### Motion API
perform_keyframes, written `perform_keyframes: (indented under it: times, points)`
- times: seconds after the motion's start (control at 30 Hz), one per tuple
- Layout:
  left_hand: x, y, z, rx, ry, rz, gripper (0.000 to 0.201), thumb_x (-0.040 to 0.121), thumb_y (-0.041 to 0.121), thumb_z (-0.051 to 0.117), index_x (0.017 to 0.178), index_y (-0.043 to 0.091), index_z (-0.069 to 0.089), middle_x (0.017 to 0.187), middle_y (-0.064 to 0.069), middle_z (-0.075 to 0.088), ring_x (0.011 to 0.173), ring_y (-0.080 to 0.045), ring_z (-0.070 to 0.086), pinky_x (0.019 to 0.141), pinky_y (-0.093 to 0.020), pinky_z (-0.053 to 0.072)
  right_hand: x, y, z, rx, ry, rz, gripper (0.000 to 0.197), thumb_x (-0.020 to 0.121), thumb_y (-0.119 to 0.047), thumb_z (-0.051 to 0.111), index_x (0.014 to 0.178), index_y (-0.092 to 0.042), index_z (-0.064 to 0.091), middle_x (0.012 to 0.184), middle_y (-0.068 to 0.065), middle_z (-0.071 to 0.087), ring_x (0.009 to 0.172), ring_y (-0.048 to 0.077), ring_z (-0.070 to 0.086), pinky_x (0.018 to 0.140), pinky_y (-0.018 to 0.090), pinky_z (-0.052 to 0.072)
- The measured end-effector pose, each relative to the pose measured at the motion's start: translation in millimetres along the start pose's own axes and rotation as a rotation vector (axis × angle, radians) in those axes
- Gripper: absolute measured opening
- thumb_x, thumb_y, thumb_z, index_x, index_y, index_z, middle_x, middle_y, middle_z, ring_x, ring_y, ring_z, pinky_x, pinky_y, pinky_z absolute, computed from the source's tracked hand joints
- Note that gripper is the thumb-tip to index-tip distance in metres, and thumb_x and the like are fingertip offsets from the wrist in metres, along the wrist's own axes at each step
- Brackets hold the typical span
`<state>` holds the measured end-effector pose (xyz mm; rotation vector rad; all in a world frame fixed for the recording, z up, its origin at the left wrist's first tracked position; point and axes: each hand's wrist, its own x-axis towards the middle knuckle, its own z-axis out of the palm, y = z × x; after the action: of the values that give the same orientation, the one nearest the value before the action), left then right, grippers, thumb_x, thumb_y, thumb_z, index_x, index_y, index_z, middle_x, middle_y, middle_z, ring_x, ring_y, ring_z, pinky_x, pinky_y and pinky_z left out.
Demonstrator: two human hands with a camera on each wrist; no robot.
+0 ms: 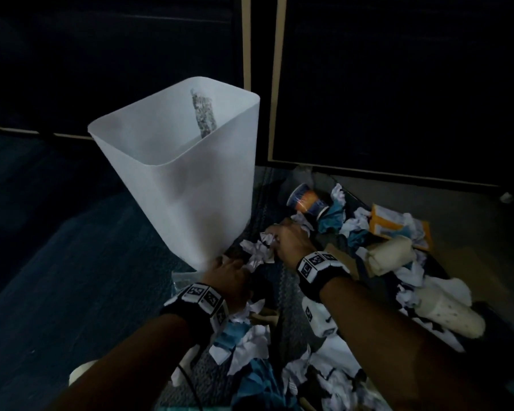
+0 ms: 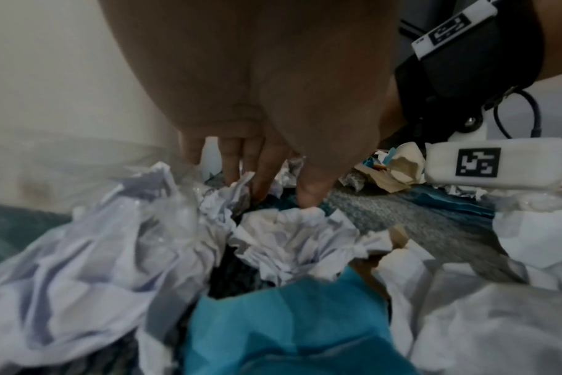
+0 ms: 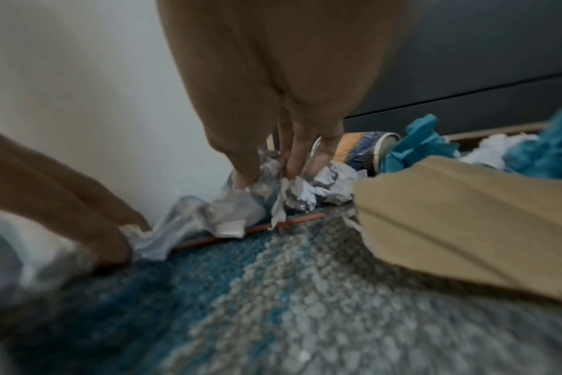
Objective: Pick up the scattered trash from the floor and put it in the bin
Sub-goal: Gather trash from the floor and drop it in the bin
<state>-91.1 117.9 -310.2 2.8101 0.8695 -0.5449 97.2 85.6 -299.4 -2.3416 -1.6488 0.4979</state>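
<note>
Both hands reach down into scattered trash at the foot of the white bin (image 1: 175, 161).

The bin stands upright on the blue-grey carpet (image 3: 273, 304), with one crumpled strip lying against its inner wall and dark cabinet fronts (image 1: 398, 84) behind it. The trash spreads from the bin's base to its right and toward the camera: white and teal paper wads, a torn cardboard piece (image 3: 450, 223), a pale clog (image 1: 448, 310), and a printed paper cup (image 1: 307, 201) on its side just right of the bin. The right hand (image 1: 288, 238) pinches a crumpled white paper (image 1: 257, 252) close against the bin's base. The left hand (image 1: 229, 277), just before the bin's near corner, has its fingers (image 2: 263, 165) pointed down among paper wads; whether it grasps any, I cannot tell.
</note>
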Motion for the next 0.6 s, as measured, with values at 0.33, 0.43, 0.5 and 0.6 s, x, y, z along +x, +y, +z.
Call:
perform_keyframes:
  times: [0.33, 0.43, 0.5, 0.6]
  points:
    - [-23.7, 11.0, -12.7, -0.145, 0.130, 0.085, 0.067, 0.084, 0.036, 0.053, 0.147, 0.027, 0.032, 0.154, -0.003, 0.025, 0.139, -0.028, 0.031, 0.110, -0.046, 0.034, -36.9, 7.6, -24.1, 0.217, 0.267, -0.022, 0.030, 0.092, -0.014, 0.063, 0.122, -0.019, 0.067, 0.125, 0.013, 0.051, 0.109, 0.030, 0.055, 0.097, 0.034, 0.043]
    - [-15.4, 20.1, -13.1, -0.179, 0.097, 0.099, 0.070, 0.085, 0.037, 0.059, 0.147, 0.037, 0.027, 0.160, -0.005, 0.004, 0.143, -0.034, 0.023, 0.110, -0.049, 0.035, -42.8, 5.3, -34.3, 0.233, 0.267, -0.040, 0.031, 0.092, -0.016, 0.066, 0.122, -0.019, 0.067, 0.126, 0.011, 0.052, 0.114, 0.029, 0.053, 0.100, 0.032, 0.040]
    - [-1.3, 27.5, -10.9, -0.128, 0.027, 0.107, 0.066, 0.087, 0.038, 0.059, 0.146, 0.039, 0.031, 0.161, -0.008, -0.004, 0.144, -0.035, 0.017, 0.112, -0.050, 0.031, -43.3, 3.1, -39.8, 0.212, 0.261, -0.069, 0.031, 0.091, -0.018, 0.067, 0.122, -0.018, 0.067, 0.122, 0.010, 0.054, 0.114, 0.028, 0.053, 0.098, 0.029, 0.039]
    - [18.4, 31.9, -6.4, -0.090, -0.089, 0.154, 0.055, 0.086, 0.049, 0.052, 0.138, 0.035, 0.045, 0.159, -0.007, 0.016, 0.145, -0.037, 0.014, 0.112, -0.055, 0.028, -43.1, 0.9, -43.3, 0.189, 0.245, -0.106, 0.030, 0.090, -0.017, 0.069, 0.120, -0.017, 0.068, 0.118, 0.010, 0.054, 0.111, 0.028, 0.053, 0.095, 0.029, 0.039]
